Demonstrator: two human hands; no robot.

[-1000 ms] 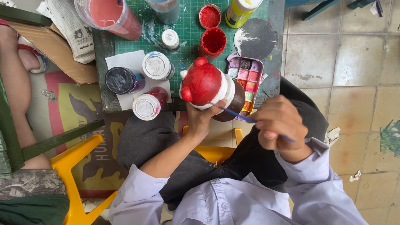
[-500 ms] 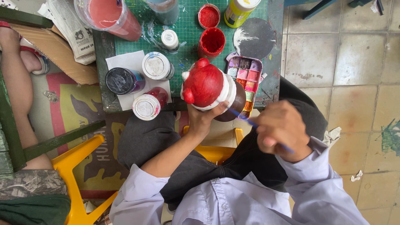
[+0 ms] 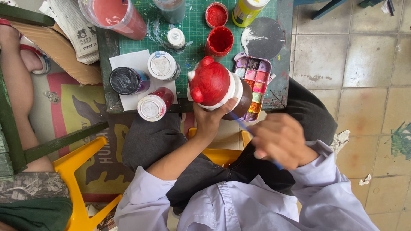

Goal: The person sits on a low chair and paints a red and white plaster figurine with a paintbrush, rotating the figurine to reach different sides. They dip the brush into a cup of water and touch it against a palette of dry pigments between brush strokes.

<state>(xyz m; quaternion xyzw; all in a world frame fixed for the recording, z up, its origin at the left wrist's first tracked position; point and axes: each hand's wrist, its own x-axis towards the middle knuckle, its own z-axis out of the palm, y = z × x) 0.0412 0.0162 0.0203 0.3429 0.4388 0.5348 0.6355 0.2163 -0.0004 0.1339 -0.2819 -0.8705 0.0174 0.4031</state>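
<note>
My left hand [image 3: 210, 119] grips a figurine [image 3: 214, 84] with a red cap, a white band and a brown lower part, holding it tilted over the near edge of the small table. My right hand [image 3: 280, 141] is closed on a thin blue-handled brush [image 3: 242, 125] whose tip points at the figurine's brown side. Just beyond the figurine lies a paint palette [image 3: 253, 77] with several coloured wells. An open pot of red paint [image 3: 220, 41] sits behind it on the green cutting mat [image 3: 192, 30].
Paint jars [image 3: 162, 65] and a dark-lidded jar [image 3: 125, 80] stand on white paper at the table's left. A red-stained plastic cup [image 3: 113, 15] and a yellow bottle [image 3: 248, 10] are at the back. A yellow stool [image 3: 81, 171] and another person's leg [image 3: 17, 85] are left.
My right hand with the brush has shifted slightly down and right, away from the figurine. The figurine stays held in my left hand in nearly the same pose.
</note>
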